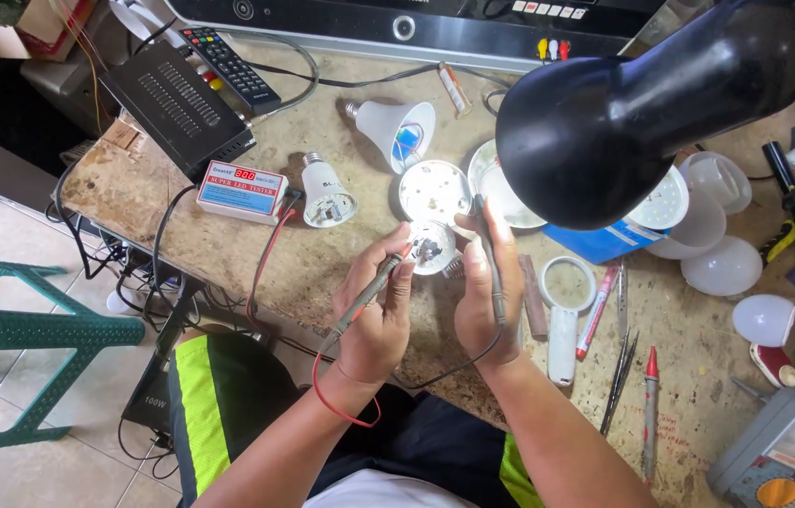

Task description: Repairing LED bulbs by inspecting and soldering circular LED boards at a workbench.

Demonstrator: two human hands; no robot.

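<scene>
Over the worktop (322, 273), the left hand (377, 315) grasps a grey probe (374, 290) and the right hand (484, 282) grasps a black probe (489, 259), tips at an opened bulb base (431, 246).

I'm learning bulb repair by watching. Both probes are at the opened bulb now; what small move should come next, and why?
Probably steady both tips on the bulb board's contacts. The left hand and right hand each hold a probe angled at it, but firm contact is too small to tell. The tester lies wired at the left.
</scene>
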